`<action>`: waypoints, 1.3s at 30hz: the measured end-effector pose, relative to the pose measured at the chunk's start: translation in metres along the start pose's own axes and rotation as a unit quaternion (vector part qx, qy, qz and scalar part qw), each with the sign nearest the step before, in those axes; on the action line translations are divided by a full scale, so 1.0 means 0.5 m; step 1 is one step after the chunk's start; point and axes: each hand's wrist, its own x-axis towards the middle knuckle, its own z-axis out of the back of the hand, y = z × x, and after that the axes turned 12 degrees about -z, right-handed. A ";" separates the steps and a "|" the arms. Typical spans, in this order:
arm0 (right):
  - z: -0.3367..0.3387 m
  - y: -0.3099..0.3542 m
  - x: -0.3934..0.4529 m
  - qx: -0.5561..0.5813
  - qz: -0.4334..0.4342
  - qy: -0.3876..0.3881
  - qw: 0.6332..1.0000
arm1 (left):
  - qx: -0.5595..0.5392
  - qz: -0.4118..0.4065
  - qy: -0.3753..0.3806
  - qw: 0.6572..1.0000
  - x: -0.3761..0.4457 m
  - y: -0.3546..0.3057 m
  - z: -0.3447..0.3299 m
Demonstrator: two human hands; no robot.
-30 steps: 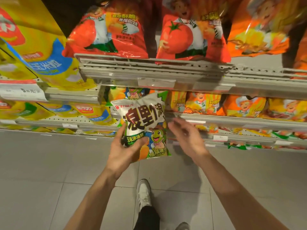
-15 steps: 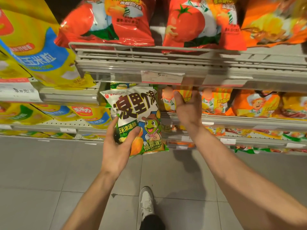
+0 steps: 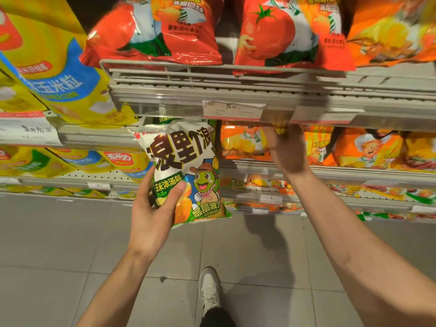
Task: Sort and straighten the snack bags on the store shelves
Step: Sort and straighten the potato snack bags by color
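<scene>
Left hand (image 3: 153,215) gripping white-and-green corn snack bag (image 3: 181,171) by lower left corner, thumb across front, fingers curled behind; bag upright, held in the air in front of the shelf edge, off any shelf. Right hand (image 3: 286,151) now reaching under upper shelf (image 3: 212,90) into middle shelf row, at the orange snack bags (image 3: 245,142); a second ago hovering low beside the held bag, half a second ago just arriving at the row. Fingertips hidden under the price rail and blurred: cannot tell whether spread, pressing or pinching a bag. Held bag raised slightly over the same stretch, same grip. Red tomato bags (image 3: 160,31) above, yellow corn bags (image 3: 61,74) on left, untouched. Judgement: green bag looks out of place among orange ones, pulled for re-sorting; right hand likely starting to straighten or make room in the orange row. Sorting step mid-way, bag not yet placed.
</scene>
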 end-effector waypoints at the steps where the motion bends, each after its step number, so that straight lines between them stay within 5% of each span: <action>1: 0.006 -0.004 -0.008 -0.006 -0.018 0.006 1.000 | 0.000 0.002 -0.001 1.000 -0.001 -0.001 0.002; 12: 0.125 -0.073 -0.155 0.017 -0.072 0.006 0.997 | 0.013 -0.023 0.014 1.000 -0.021 -0.001 -0.038; 19: 0.211 -0.137 -0.211 0.043 -0.113 -0.082 0.989 | 0.053 -0.051 0.032 0.997 0.005 0.003 -0.147; 29: 0.218 -0.140 -0.207 0.083 -0.124 -0.108 0.983 | 0.072 -0.139 0.030 0.987 0.117 -0.023 -0.293; 36: 0.214 -0.132 -0.187 0.084 -0.120 -0.103 0.984 | 0.222 -0.129 0.126 0.958 0.165 0.031 -0.271; 39: 0.209 -0.135 -0.182 0.085 -0.118 -0.098 0.985 | 0.206 -0.136 0.138 0.959 0.165 0.020 -0.267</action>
